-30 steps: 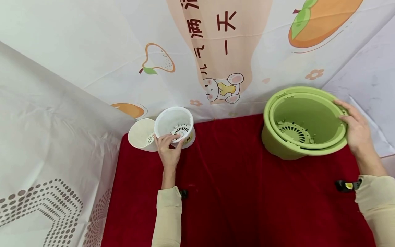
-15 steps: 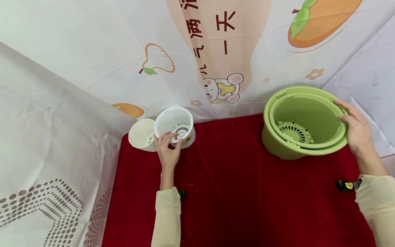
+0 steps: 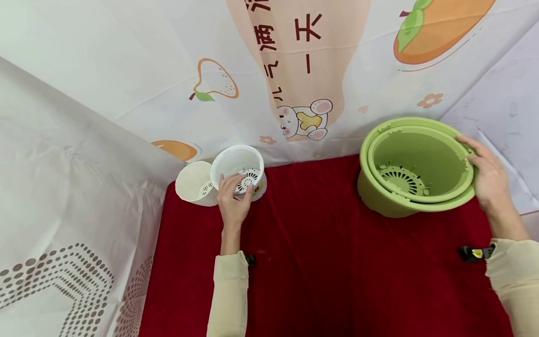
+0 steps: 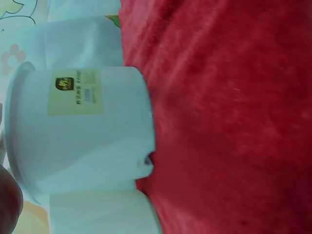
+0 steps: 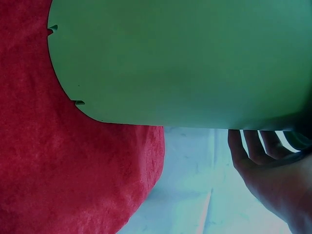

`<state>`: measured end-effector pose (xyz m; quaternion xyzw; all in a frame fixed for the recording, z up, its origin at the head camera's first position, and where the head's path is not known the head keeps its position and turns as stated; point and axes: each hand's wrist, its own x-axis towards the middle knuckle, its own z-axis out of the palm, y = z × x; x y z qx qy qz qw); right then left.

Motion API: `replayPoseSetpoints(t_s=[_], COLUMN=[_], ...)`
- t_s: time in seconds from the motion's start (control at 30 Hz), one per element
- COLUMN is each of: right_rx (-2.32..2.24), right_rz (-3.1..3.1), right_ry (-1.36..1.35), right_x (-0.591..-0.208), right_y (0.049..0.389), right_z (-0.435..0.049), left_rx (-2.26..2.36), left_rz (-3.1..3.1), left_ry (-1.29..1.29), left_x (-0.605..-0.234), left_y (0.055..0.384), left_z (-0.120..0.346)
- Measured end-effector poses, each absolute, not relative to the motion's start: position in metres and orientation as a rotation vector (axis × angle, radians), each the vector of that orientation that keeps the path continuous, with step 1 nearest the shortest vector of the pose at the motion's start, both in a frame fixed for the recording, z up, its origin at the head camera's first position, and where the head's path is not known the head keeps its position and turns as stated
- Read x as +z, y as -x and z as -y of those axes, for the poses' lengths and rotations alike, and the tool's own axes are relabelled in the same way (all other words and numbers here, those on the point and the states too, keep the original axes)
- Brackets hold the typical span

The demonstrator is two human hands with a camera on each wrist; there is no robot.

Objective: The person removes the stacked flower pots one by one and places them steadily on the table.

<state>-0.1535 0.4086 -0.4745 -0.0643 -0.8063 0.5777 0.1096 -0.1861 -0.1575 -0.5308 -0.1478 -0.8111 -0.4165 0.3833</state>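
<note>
A white flowerpot (image 3: 237,159) with slots in its base stands on the red cloth, at left centre in the head view. My left hand (image 3: 233,208) is at its near rim, fingers bent over the edge and thumb to the right. In the left wrist view, the white flowerpot (image 4: 83,141) shows a pale yellow label, with a bit of thumb beside the rim. On the right, a large green flowerpot (image 3: 389,203) has a smaller green pot (image 3: 425,154) nested inside. My right hand (image 3: 490,180) grips their right rim; its fingers partly show in the right wrist view.
A cream pot (image 3: 191,182) with a perforated base stands against the white pot's left side. Red cloth (image 3: 311,252) covers the surface. Behind the pots hangs a printed white sheet (image 3: 236,121), close to them.
My left hand has shifted slightly at the white flowerpot's rim, its fingers and thumb now a little higher and further right. The pots and my right hand stay almost still.
</note>
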Motion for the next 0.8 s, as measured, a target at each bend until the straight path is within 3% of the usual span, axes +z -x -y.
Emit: replayPoseSetpoints(t_s=[0.3,0.57,0.8], right_rx=[2.005,1.777,1.889], right_rz=[2.136,2.296,2.187], right_ry=[0.120,0.115,0.052], right_x=[-0.477,-0.478,-0.479], right_y=[0.153,0.155,0.155], right_z=[-0.410,-0.410,-0.410], left_rx=[-1.137,-1.035,-0.895], left_rz=[2.077,2.206,2.312], left_ry=[0.504,0.706,0.854], left_x=[-0.517,-0.502,-0.491], left_y=[0.190,0.191,0.195], left_z=[0.137,0.112,0.087])
